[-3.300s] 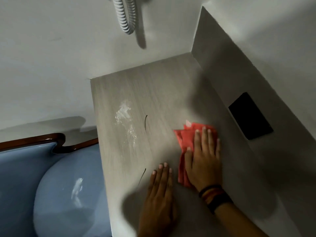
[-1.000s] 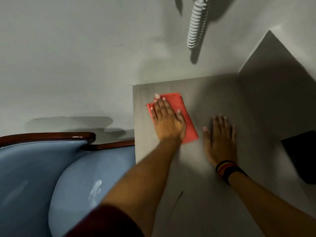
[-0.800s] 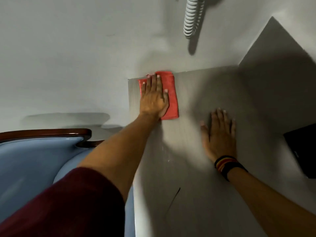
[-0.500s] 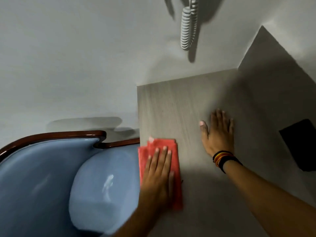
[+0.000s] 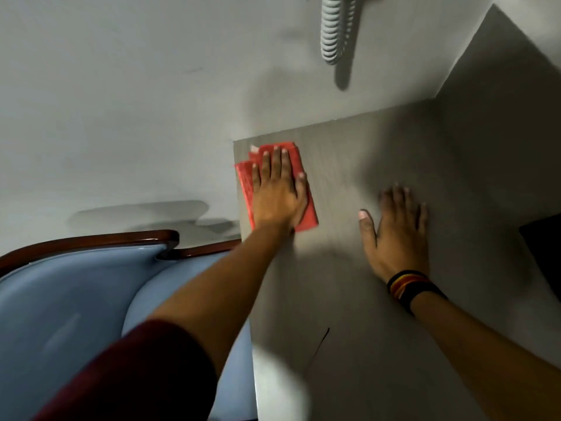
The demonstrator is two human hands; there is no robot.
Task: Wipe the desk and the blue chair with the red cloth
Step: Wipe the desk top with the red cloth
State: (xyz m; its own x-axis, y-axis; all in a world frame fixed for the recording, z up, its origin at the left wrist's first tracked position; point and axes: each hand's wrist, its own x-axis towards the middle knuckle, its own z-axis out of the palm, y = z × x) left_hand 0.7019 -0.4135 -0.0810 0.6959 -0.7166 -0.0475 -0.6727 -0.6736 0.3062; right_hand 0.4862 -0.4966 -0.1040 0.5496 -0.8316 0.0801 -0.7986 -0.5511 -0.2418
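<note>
One pale grey wood-grain desk top (image 5: 379,299) fills the right side, flat and matt, with a thin dark hairline mark well behind the fingers, toward the wearer. One blue chair with glossy padded upholstery and a curved dark-red wooden rim (image 5: 69,299) sits left of the desk, below the left forearm, its seat edge tucked against the desk's side. Two arms reach in: the left one bare below a maroon sleeve (image 5: 127,375), the right one with a stack of black, red and yellow bands (image 5: 408,285) at the wrist.

Two hands are down flat. The left hand (image 5: 277,192) lies spread, palm down, fingers (image 5: 276,159) straight and pressing on one red folded cloth (image 5: 306,217), a soft rectangular pad with layered edges fanning out just left of the little finger. The cloth lies at the desk's far left corner, its top edge just past the fingertips, almost at the wall. The right hand (image 5: 394,235) rests open on bare desk, gripping nothing, fingers together (slightly blurred), thumb out toward the cloth but apart from it.

One white ribbed coiled cord (image 5: 332,28) hangs on the wall, far beyond the right fingertips. One dark flat rectangle (image 5: 543,253) shows at the frame edge, right of the right hand.
</note>
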